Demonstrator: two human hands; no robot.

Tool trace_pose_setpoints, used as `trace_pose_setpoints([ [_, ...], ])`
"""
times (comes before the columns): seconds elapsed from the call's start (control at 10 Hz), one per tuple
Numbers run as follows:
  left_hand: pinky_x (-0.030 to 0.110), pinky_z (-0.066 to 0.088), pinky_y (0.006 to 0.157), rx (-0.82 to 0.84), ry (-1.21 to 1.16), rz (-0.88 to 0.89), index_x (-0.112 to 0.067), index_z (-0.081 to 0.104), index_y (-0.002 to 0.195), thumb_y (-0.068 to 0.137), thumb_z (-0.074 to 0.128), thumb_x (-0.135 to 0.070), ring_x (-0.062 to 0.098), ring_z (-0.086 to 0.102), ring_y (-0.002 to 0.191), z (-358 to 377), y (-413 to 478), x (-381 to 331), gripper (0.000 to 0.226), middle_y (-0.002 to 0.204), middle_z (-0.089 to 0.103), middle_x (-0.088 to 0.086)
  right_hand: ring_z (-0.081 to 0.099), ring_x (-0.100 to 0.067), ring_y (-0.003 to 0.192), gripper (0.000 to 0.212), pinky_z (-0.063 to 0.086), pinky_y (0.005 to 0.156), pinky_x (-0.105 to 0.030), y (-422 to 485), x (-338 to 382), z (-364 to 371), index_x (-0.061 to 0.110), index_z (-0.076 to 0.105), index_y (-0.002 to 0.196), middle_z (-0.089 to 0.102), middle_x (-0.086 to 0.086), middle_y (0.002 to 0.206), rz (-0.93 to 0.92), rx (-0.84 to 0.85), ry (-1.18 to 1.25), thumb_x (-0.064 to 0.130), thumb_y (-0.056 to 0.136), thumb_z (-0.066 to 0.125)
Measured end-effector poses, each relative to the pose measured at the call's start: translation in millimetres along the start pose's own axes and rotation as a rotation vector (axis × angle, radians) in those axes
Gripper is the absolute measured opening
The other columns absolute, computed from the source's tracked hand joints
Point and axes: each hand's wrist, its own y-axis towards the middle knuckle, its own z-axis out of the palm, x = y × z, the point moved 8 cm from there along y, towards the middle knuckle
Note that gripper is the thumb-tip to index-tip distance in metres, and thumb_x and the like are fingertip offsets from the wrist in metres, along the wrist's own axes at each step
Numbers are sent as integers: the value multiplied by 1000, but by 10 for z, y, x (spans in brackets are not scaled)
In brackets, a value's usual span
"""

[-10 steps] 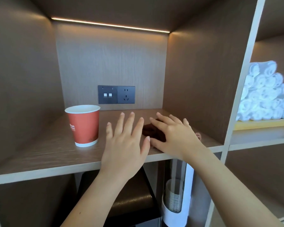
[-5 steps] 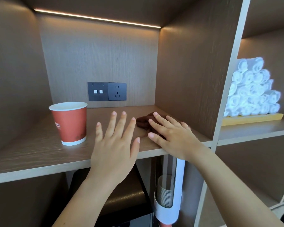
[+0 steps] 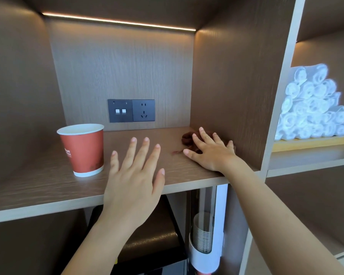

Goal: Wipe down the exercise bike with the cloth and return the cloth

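Note:
A small dark brown cloth (image 3: 187, 138) lies bunched on the wooden shelf (image 3: 48, 181), in the right rear corner against the side wall. My right hand (image 3: 211, 151) rests flat on top of it with fingers spread, covering most of it. My left hand (image 3: 135, 175) hovers over the shelf's front edge, palm down, fingers apart, holding nothing. The exercise bike is not in view.
A red paper cup (image 3: 82, 148) stands on the shelf at the left. A dark socket panel (image 3: 131, 110) sits on the back wall. Rolled white towels (image 3: 314, 104) are stacked on a wooden tray (image 3: 306, 142) in the right compartment. A cup dispenser (image 3: 204, 241) hangs below the shelf.
My right hand has pushed the cloth farther back and right, toward the corner of the shelf. My left hand has stayed open over the front edge.

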Motion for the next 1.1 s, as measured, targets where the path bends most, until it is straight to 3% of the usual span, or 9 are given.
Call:
trace_pose_setpoints([
  [0.3, 51, 15, 109, 0, 5, -53, -21, 30, 140, 87, 10, -45, 25, 16, 139, 8, -37, 42, 61, 149, 27, 5, -8, -32, 143, 75, 0, 109, -63, 16, 31, -45, 32, 7, 146, -14, 4, 156, 30, -63, 36, 72, 84, 23],
  [0.5, 51, 15, 110, 1, 20, -127, -22, 31, 140, 88, 12, -46, 25, 19, 139, 24, -34, 50, 61, 149, 28, 5, 6, -32, 143, 61, 3, 110, -61, -293, 166, -170, 31, 33, 140, 6, 1, 158, -121, -282, 311, 63, 88, 33],
  [0.7, 55, 29, 102, -88, 3, -203, -14, 50, 129, 85, 19, -43, 31, 38, 130, -29, -70, 53, 61, 138, 46, 13, 14, -28, 143, 49, 5, 111, -58, -634, 440, -196, 29, 44, 134, 19, 2, 155, -272, -470, 305, 52, 92, 36],
  [0.8, 55, 30, 101, -118, -15, -224, -12, 53, 126, 87, 24, -40, 32, 41, 128, -53, -111, 46, 56, 136, 48, 14, 18, -27, 142, 46, 6, 111, -58, -788, 585, -180, 28, 45, 133, 24, 1, 154, -335, -494, 361, 48, 92, 39],
  [1.0, 53, 20, 107, -92, -58, -342, -13, 41, 135, 92, 42, -34, 32, 23, 137, -121, -296, 172, 48, 147, 32, 10, 17, -24, 142, 45, 6, 111, -59, -1031, 753, -167, 28, 44, 135, 22, 3, 154, -375, -433, 459, 43, 93, 43],
  [1.1, 55, 21, 106, -158, -22, -333, -11, 42, 134, 89, 48, -32, 35, 25, 135, -323, -421, 221, 50, 146, 34, 13, 18, -23, 142, 44, 7, 111, -58, -1196, 765, -279, 28, 44, 135, 23, 4, 154, -367, -510, 444, 41, 93, 44],
])
